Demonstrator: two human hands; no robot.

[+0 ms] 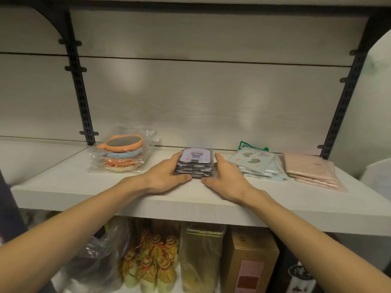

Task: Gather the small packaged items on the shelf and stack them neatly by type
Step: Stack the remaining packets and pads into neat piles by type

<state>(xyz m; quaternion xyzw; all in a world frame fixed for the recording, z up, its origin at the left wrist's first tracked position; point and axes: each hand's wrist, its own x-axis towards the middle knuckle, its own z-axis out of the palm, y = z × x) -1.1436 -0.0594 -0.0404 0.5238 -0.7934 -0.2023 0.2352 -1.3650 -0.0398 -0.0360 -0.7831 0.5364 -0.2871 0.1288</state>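
Two hands, left hand (167, 176) and right hand (224, 176), press flat with straight fingers against the purple card stack (195, 163) mid-shelf (63, 187); uneven squeezing could likely slide the slick packets askew.

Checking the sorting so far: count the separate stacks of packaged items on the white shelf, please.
4: round mirrors at left, purple packs in the middle between both hands, pale blue packs right of them, pink packs far right. None seems hidden.

Glossy plastic-wrapped packets (195, 163), matt shelf (84, 187)
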